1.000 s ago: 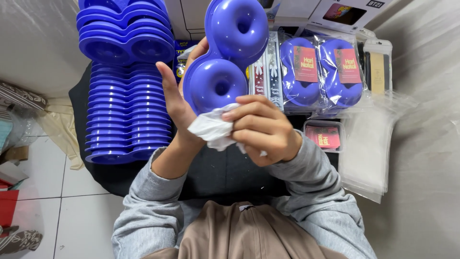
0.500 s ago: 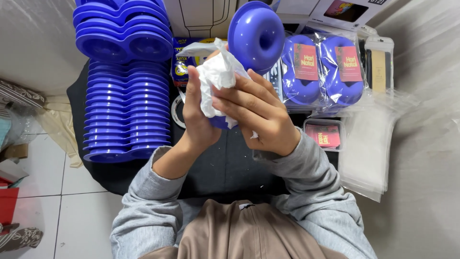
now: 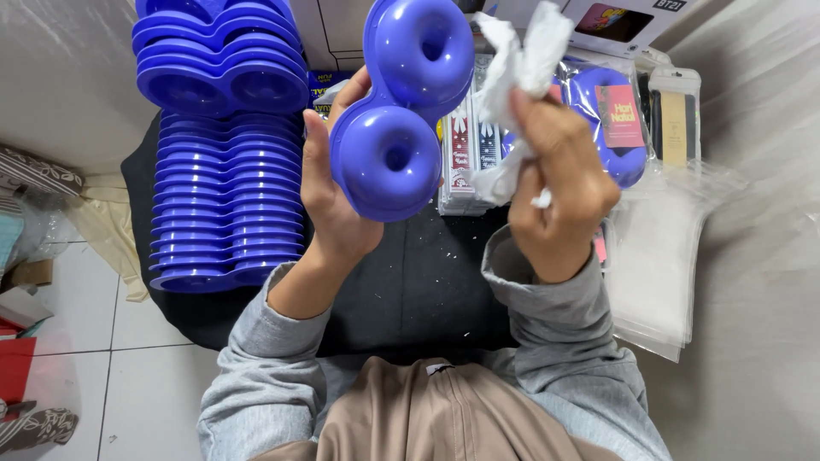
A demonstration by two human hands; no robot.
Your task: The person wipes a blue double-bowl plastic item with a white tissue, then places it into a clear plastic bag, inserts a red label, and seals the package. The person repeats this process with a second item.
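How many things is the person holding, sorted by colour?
Blue: 1, the double-ring mould in the left hand.
White: 1, the crumpled tissue in the right hand.
Total: 2 held things.

blue mould stack (image 3: 224, 102) top cut off

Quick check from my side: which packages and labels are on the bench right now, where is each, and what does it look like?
Bagged blue tray: right of the right hand, clear wrap, pink rectangular label.
Clear pouches: stacked at far right, flat, empty.
Slim pouch: upper right, clear, tan card inside.
Card packets: behind the held blue mould, red and white.
White box: top edge, colourful picture.
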